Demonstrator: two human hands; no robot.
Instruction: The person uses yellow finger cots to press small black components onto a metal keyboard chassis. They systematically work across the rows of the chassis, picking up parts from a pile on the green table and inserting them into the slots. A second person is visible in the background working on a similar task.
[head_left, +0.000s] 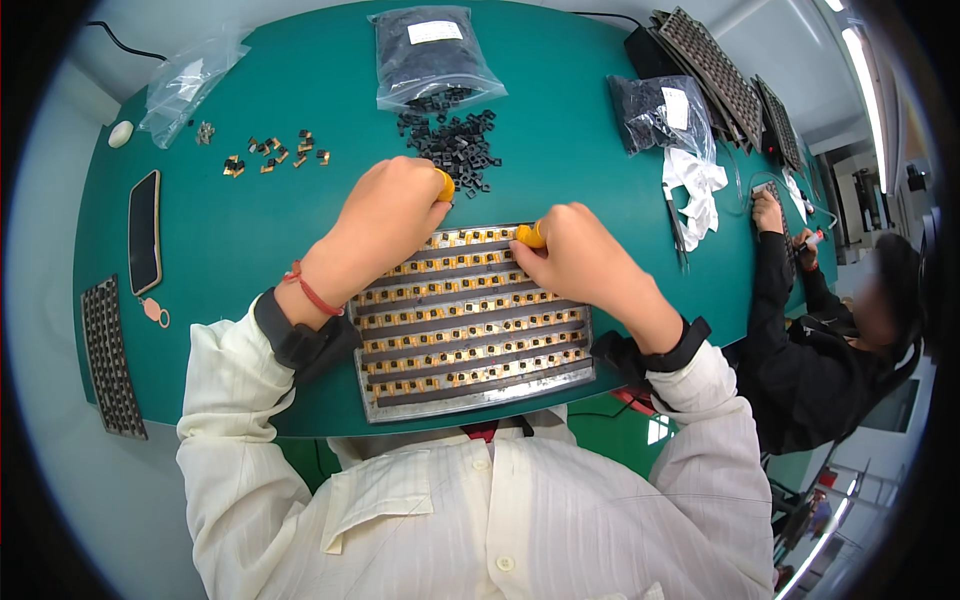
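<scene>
A metal tray (470, 393) lies in front of me, with several rows of small gold pieces, each with a black square part, between grey strips. My left hand (393, 208), with a yellow finger cot, is closed at the near edge of a pile of small black square parts (458, 143). Whatever its fingertips pinch is too small or hidden to name. Over the tray's far right corner, my right hand (578, 252) is also closed, its yellow-covered finger and thumb close to the end of the top row. Its fingertips hide anything between them.
Beyond the pile lies a bag of black parts (425, 60). Loose gold-and-black pieces (280, 150), a phone (145, 232) and another tray (112, 355) are on the left. Rightward are a second bag (650, 115), tweezers (677, 225), white tissue (697, 190) and a co-worker (810, 350).
</scene>
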